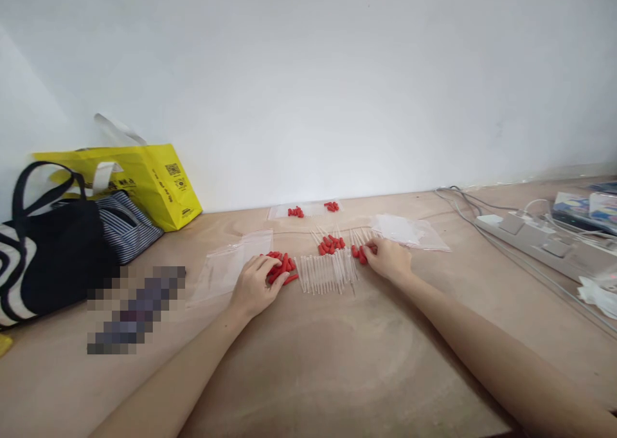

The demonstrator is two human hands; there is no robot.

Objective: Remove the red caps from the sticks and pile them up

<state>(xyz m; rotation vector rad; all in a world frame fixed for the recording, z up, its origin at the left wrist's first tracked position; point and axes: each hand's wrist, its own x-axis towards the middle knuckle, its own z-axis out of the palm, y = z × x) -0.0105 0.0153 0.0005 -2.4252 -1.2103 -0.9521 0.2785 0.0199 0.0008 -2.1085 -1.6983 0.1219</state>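
On the wooden table (337,361) lies a row of thin clear plastic tubes (325,272). Small red caps lie in piles around them: one pile (284,265) under my left hand (254,286), one (331,244) behind the tubes, and a few (359,253) at my right hand (388,258). My left hand rests on its pile with fingers curled over the caps. My right hand's fingers are pinched at the red caps by the tubes' right end. An empty clear zip bag (226,267) lies left of my left hand.
Another clear bag (409,232) lies behind my right hand. More red caps (313,209) sit on a bag near the wall. A yellow bag (154,181) and a black striped bag (53,251) stand at left. A power strip (544,242) with cables lies at right.
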